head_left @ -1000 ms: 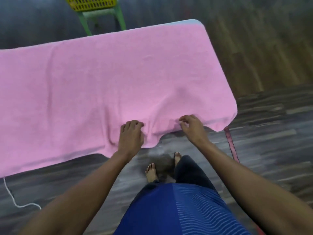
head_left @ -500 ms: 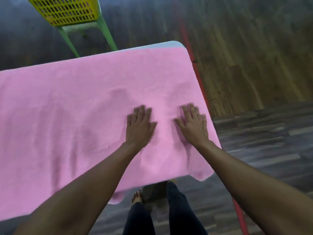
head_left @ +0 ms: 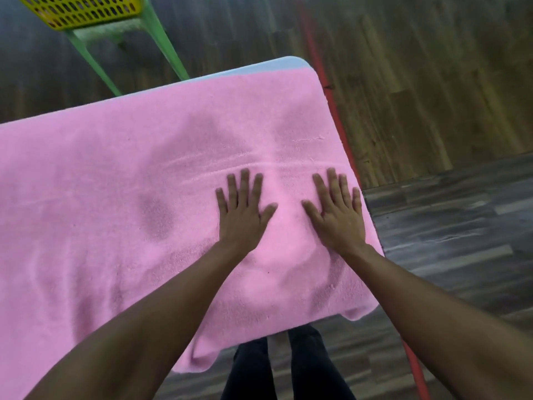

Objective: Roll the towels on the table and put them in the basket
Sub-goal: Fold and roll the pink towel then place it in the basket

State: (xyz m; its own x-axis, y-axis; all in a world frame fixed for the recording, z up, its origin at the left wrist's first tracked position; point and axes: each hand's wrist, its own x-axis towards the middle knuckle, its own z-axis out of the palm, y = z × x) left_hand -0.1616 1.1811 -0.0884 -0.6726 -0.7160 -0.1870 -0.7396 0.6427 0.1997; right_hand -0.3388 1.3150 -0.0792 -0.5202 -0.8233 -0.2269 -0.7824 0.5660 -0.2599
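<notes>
— Hands first: the left hand and the right hand lie palm down on the pink towel, fingers straight and spread, gripping nothing.

— Where on the towel?

— Toward its 3 o'clock end, side by side, with bare towel between the two thumbs. The right hand's little finger lies near the towel's 3 o'clock edge.

— And the towel itself?

— Spread flat over the tabletop, not rolled. It covers nearly all of it; only a pale strip shows along the 12 o'clock edge and at the 1 o'clock corner. The 6 o'clock edge hangs over the side, in front of the person's legs in dark trousers. A faint crease runs across the towel just beyond the fingertips.

— The basket?

— A yellow basket at 11 o'clock, well apart from the towel, resting on a green seat; stool or chair, I cannot tell. What lies inside is not visible.

— Anything else?

— A red strip runs over the wooden floor beside the tabletop's 3 o'clock edge, from 12 o'clock down toward 5 o'clock.
</notes>
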